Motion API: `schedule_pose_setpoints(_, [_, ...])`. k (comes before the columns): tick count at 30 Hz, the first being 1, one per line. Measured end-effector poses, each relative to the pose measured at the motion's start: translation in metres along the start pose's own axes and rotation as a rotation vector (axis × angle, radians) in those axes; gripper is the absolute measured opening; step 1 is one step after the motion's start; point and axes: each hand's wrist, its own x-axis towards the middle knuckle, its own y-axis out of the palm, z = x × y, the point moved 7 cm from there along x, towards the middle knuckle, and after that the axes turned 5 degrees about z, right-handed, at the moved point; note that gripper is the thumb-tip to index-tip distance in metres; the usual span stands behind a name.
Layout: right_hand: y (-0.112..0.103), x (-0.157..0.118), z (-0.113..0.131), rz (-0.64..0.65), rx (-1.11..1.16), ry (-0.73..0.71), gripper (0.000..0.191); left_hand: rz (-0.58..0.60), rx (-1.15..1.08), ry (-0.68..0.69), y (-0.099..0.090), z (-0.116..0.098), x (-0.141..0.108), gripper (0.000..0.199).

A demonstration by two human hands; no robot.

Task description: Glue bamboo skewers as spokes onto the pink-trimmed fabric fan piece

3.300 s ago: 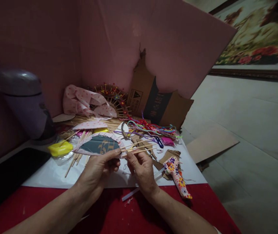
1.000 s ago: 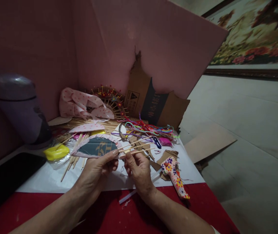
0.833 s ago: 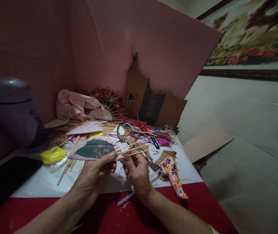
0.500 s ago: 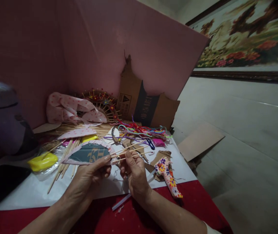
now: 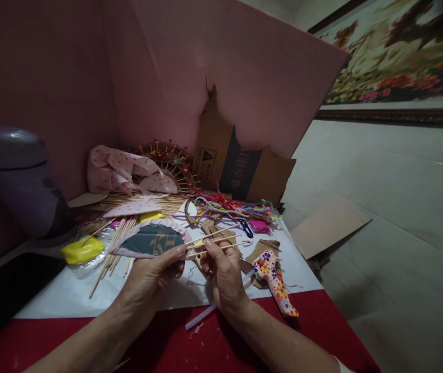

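My left hand (image 5: 159, 272) pinches the right end of a leaf-shaped cardboard piece (image 5: 147, 240), dark on its face with pink spotted fabric folded round its rim. Three thin wooden sticks (image 5: 229, 229) fan out to the right from that end. With thumb and fingers closed, my right hand (image 5: 221, 269) grips the sticks partway along. To its right lies a flower-patterned wrapped piece (image 5: 274, 282) on torn cardboard scraps. A translucent glue stick (image 5: 200, 316) rests on the red cloth below.
Colourful pipe cleaners (image 5: 237, 204), bundled wooden sticks (image 5: 116, 243), a yellow packet (image 5: 84, 251) and spotted fabric (image 5: 128, 171) lie behind. Cut cardboard (image 5: 240, 160) leans at the back. A purple container (image 5: 23, 181) and a dark flat object (image 5: 19, 280) stand at left.
The whole view has shifted, so things appear slightly farther right. Both hands keep their hold on the leaf-shaped piece and sticks, with little visible change between them.
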Motion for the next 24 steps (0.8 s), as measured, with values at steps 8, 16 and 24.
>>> schedule_pose_setpoints(8, [0.008, -0.003, -0.004, 0.141, -0.026, 0.020, 0.028, 0.076, -0.009, -0.008, -0.001, 0.005, 0.006, 0.011])
schedule_pose_setpoints(16, [0.017, -0.009, 0.005, 0.275, -0.106, -0.116, 0.021, 0.169, -0.050, -0.013, 0.009, 0.001, -0.003, 0.008])
schedule_pose_setpoints(24, [0.022, -0.011, 0.007, 0.311, -0.123, -0.114, 0.019, 0.163, -0.041, 0.008, 0.011, -0.001, -0.002, 0.011])
